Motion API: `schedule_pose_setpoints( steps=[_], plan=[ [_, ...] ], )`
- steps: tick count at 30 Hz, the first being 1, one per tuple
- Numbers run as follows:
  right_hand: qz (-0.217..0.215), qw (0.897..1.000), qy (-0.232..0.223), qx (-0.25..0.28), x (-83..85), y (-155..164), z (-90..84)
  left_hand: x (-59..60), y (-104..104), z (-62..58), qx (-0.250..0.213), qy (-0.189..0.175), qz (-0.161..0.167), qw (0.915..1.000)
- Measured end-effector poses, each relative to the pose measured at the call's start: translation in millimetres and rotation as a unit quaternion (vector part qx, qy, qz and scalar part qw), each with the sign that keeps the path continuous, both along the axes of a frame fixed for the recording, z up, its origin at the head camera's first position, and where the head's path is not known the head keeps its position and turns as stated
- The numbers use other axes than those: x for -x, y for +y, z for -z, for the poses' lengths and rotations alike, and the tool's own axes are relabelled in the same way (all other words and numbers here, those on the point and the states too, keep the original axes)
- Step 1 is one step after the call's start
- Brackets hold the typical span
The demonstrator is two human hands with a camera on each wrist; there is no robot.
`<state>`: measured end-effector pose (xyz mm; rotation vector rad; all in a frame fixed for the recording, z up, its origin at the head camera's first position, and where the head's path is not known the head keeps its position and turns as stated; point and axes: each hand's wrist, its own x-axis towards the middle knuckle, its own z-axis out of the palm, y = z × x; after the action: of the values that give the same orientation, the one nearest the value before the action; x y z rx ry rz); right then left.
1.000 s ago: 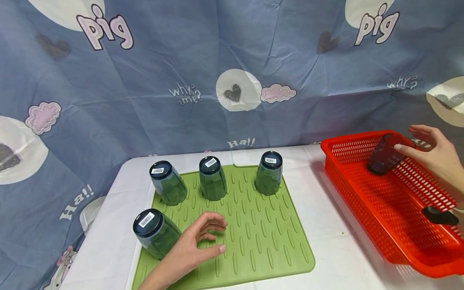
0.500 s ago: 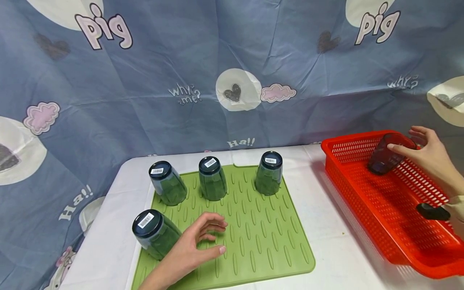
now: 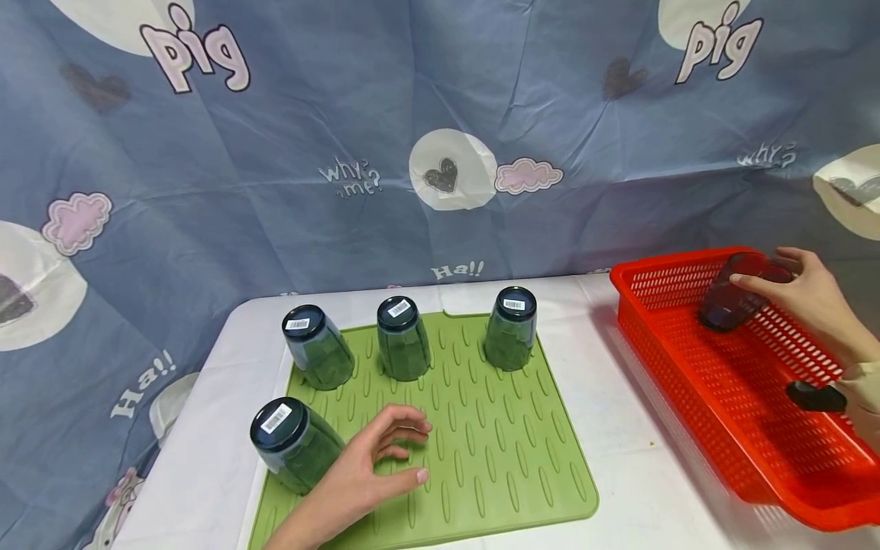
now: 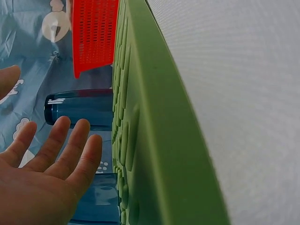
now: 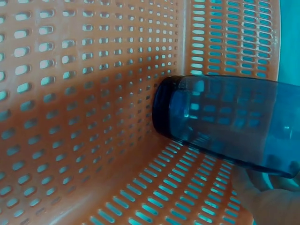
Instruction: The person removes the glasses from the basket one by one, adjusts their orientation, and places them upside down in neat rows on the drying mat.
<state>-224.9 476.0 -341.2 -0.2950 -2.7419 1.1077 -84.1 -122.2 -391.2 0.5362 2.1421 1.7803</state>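
Tumbler in basket: a dark blue tumbler (image 3: 732,296) lies tilted against the far wall of a red slotted basket (image 3: 715,382), base down toward the basket floor, at the table's right side.
Backdrop: a blue printed cloth (image 3: 344,114) with clouds, hearts and the words "pig", "why me?" and "Ha!!" hangs behind the table.
Table: a white tabletop (image 3: 619,428) carries the mat and the basket, which sit near each other but apart.
Mat: a green ribbed drying mat (image 3: 481,443) lies left of the basket.
Tumblers on mat: three tumblers (image 3: 402,340) stand upside down in a row along the far edge, barcode stickers on their bases; a fourth tumbler (image 3: 292,443) stands upside down at the near left corner.
Right hand: the right hand (image 3: 807,294) reaches into the basket, its fingers curled round the tilted tumbler's upper end.
Left hand: the left hand (image 3: 374,466) rests on the mat just beside the fourth tumbler, fingers loosely spread, holding nothing.
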Motion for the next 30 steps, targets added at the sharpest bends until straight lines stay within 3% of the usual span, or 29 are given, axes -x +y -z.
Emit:
schedule_pose_setpoints(
  steps=[11, 19, 30],
  plan=[
    [-0.001, 0.999, 0.0, -0.048, 2.0, 1.3, -0.5, -0.5, 0.1, -0.7, -0.002, 0.019, 0.008, 0.9998],
    [-0.001, 1.0, 0.005, -0.03, 2.6, 0.3, 1.4, -0.9, -1.1, -0.9, 0.0, 0.01, 0.002, 0.9999],
    [0.031, 0.999, 0.005, -0.009, -1.4, -3.5, 2.6, -1.8, -1.0, 0.3, -0.004, 0.006, 0.001, 1.0]
  ],
)
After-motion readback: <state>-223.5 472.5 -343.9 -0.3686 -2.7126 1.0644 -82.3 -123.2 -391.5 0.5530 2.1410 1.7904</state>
